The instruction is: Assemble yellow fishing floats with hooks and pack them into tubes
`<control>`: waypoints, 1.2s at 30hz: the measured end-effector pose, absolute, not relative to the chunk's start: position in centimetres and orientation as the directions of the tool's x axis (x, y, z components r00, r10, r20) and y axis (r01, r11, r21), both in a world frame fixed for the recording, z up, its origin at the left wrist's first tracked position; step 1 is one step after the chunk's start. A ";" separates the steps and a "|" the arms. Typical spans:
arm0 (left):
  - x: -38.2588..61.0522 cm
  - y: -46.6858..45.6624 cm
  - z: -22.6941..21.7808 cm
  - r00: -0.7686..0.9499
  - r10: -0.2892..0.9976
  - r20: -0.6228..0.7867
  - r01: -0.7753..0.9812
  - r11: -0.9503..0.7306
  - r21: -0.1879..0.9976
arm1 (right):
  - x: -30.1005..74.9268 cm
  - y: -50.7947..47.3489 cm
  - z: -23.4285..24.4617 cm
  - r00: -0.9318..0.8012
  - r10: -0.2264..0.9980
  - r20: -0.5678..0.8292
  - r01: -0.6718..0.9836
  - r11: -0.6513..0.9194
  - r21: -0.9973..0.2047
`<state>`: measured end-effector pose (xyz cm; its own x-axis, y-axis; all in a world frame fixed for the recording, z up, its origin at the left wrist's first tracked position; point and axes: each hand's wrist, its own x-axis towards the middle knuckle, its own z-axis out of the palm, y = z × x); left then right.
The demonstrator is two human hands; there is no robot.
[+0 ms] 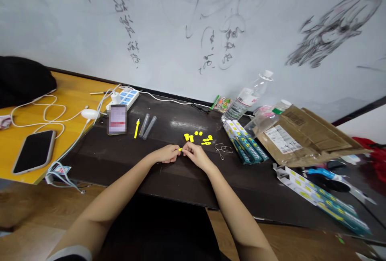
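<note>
My left hand [166, 153] and my right hand [194, 153] meet over the dark table [169, 176], fingertips pinched together on a small yellow piece [180, 149]. Just beyond them lie several loose yellow parts [197, 136]. A bent wire clip [222, 148] rests to the right of my right hand. A yellow pen-like part [137, 128] and two clear tubes [147, 126] lie further left.
A power strip [126, 97], white cables and a phone [34, 151] sit on the orange table at left. Teal and yellow boxes [245, 142], a water bottle [245, 100], a cardboard package [301, 134] and more boxes [325, 198] crowd the right. A scribbled whiteboard stands behind.
</note>
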<state>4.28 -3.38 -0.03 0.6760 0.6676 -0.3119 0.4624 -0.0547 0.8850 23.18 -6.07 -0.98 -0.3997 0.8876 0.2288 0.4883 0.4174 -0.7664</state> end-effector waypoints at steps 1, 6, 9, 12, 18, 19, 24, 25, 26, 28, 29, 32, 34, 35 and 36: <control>4.3 -3.4 0.0 0.673 0.670 -0.313 0.463 -0.051 0.885 | 23.3 -6.1 -0.9 -0.414 0.883 0.220 0.493 0.421 -0.761; 4.3 -3.3 -0.4 0.671 0.670 -0.319 0.485 -0.071 0.872 | 23.7 -6.3 -0.6 -0.439 0.875 0.201 0.493 0.422 -0.761; 4.2 -3.2 -0.7 0.693 0.652 -0.308 0.480 -0.098 0.872 | 23.8 -6.2 -0.8 -0.425 0.886 0.188 0.473 0.394 -0.788; 4.0 -3.1 -0.7 0.727 0.619 -0.296 0.470 -0.135 0.872 | 23.9 -6.1 -1.1 -0.434 0.887 0.155 0.454 0.364 -0.813; 4.0 -3.3 -0.4 0.745 0.582 -0.326 0.471 -0.112 0.875 | 24.5 -5.6 -1.4 -0.473 0.878 0.073 0.411 0.294 -0.863; 4.0 -3.3 -0.3 0.749 0.576 -0.328 0.468 -0.110 0.877 | 24.6 -5.6 -1.4 -0.481 0.875 0.063 0.401 0.283 -0.872; 4.0 -3.7 0.0 0.764 0.586 -0.270 0.456 -0.196 0.868 | 24.7 -5.6 -1.2 -0.484 0.873 0.057 0.368 0.262 -0.892; 4.0 -3.8 0.1 0.763 0.594 -0.253 0.459 -0.223 0.860 | 24.6 -5.6 -1.2 -0.476 0.877 0.062 0.372 0.265 -0.890; 4.1 -3.9 0.2 0.760 0.603 -0.241 0.464 -0.246 0.851 | 24.6 -5.6 -1.2 -0.466 0.882 0.068 0.378 0.269 -0.886; 4.1 -4.1 0.5 0.750 0.619 -0.233 0.481 -0.269 0.834 | 24.5 -5.6 -1.3 -0.453 0.888 0.080 0.392 0.278 -0.877; 4.1 -4.1 0.6 0.742 0.627 -0.236 0.490 -0.267 0.830 | 24.4 -5.6 -1.3 -0.447 0.890 0.086 0.398 0.284 -0.872; 4.2 -4.3 0.7 0.731 0.636 -0.249 0.498 -0.247 0.831 | 24.2 -5.8 -1.4 -0.429 0.897 0.106 0.403 0.296 -0.866; 4.3 -4.3 0.8 0.731 0.637 -0.243 0.493 -0.248 0.834 | 24.0 -5.9 -1.4 -0.421 0.900 0.110 0.400 0.293 -0.868; 4.3 -4.3 0.8 0.732 0.638 -0.240 0.492 -0.251 0.834 | 24.0 -6.0 -1.4 -0.419 0.901 0.110 0.397 0.290 -0.871; 4.3 -4.3 0.8 0.731 0.639 -0.238 0.492 -0.252 0.834 | 23.9 -6.1 -1.4 -0.416 0.903 0.108 0.394 0.286 -0.873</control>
<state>4.32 -4.28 0.78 0.7313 0.6391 -0.2382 0.4917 -0.2519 0.8336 23.90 -6.05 -1.41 -0.4158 0.9030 0.1081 0.3941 0.2861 -0.8734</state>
